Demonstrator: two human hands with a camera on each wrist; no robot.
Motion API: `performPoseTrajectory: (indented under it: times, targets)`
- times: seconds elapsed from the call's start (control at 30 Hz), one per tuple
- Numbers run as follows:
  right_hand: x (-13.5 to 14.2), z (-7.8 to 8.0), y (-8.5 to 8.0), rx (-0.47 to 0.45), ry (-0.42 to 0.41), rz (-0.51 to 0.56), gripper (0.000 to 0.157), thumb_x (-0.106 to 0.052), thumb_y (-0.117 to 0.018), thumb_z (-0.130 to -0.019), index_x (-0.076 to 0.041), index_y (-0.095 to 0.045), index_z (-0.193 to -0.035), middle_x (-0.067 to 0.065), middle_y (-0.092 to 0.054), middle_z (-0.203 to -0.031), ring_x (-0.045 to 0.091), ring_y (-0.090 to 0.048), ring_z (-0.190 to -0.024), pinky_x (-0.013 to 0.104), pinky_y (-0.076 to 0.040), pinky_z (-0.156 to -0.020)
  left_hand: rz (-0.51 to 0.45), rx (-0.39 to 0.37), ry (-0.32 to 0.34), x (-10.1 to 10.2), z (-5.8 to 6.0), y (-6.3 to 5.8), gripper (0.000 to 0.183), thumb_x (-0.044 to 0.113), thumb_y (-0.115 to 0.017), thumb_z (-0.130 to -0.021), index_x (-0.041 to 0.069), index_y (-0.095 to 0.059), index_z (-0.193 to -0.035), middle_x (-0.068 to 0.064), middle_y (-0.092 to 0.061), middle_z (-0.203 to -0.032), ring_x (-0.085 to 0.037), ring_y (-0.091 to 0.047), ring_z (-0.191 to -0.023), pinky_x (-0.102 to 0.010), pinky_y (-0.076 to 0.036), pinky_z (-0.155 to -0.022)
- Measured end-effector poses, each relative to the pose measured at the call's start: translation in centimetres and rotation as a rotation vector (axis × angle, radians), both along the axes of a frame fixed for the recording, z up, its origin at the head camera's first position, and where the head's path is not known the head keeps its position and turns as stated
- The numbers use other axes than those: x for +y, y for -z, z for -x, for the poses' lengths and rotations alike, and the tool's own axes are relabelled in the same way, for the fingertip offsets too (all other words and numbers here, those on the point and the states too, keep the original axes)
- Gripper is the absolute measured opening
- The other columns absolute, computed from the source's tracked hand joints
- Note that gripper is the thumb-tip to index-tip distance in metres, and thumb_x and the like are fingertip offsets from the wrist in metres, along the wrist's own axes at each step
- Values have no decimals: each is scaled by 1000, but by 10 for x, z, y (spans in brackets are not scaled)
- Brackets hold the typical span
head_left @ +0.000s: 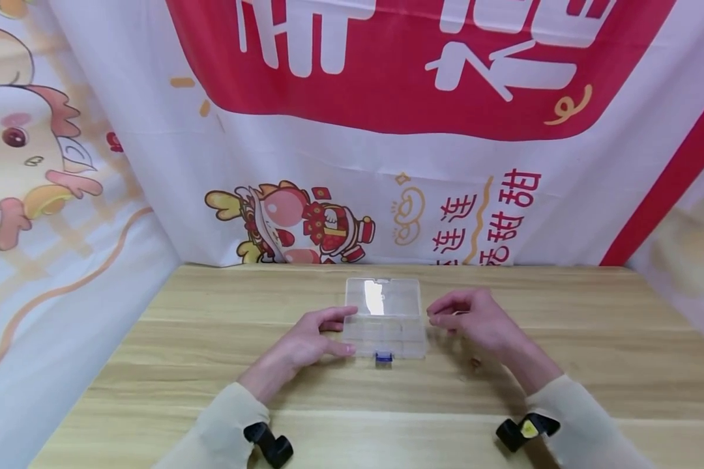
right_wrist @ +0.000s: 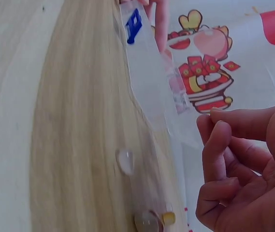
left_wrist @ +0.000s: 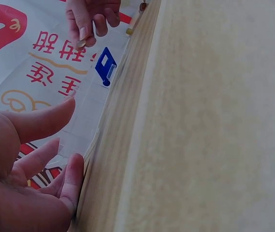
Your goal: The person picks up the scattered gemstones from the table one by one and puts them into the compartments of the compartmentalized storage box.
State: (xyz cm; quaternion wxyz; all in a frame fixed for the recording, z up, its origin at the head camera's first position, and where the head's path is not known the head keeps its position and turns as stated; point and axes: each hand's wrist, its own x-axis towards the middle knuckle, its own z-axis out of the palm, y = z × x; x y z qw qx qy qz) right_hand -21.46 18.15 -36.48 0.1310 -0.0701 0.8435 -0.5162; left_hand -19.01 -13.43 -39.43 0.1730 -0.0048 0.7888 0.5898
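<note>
Fingers of the left hand (head_left: 313, 335) are spread and only slightly bent, with the forefinger and thumb set against the left side of a clear plastic box (head_left: 381, 333), near its rear and front corners. The box is placed flat on the wood-grained table (head_left: 182, 358), between the two hands, and its low tray is divided into compartments. Its transparent lid (head_left: 401, 296) is opened away toward the rear, where bright light is reflected from it; a blue latch (head_left: 384, 357) is fixed at the middle of the front edge. Just beyond the right side of the box, apart from it, the right hand (head_left: 475, 319) is held with thumb and forefinger brought together at the tips. A small piece (left_wrist: 81, 43) is pinched there, as seen in the left wrist view, though its shape cannot be made out; the other fingers are curled. Below that hand, a clear drop-shaped bead (right_wrist: 125, 162), a rounded clear bead (right_wrist: 146, 222) and a gold-coloured bit (right_wrist: 168, 218) are scattered on the table. Both forearms are covered by pale sleeves (head_left: 214, 423), and the table is backed by a printed red-and-white cloth (head_left: 152, 163).
</note>
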Motion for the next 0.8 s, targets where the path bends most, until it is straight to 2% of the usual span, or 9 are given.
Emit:
performPoseTrajectory:
  times: [0.23,0.8]
  targets:
    - [-11,-6,0,-35,36,-10,21,-15,-75,-98,-7,-76,-117,9,-75,-113,25,-65,-89,32,-56,-72,15,0,-3,3,-1,0,71,7,-88,-81,28,-65,-146,-9,-61,-143,-28,-54,-132,-52,-45,-118]
    - [-22,-5,11,-24,81,-52,14,-13,-75,-98,-10,-79,-111,7,-73,-100,21,-63,-80,29,-53,-64,29,5,-8,2,-1,0,70,7,-88,-82,29,-65,-145,-9,-61,-143,-29,-54,-132,-55,-43,-119]
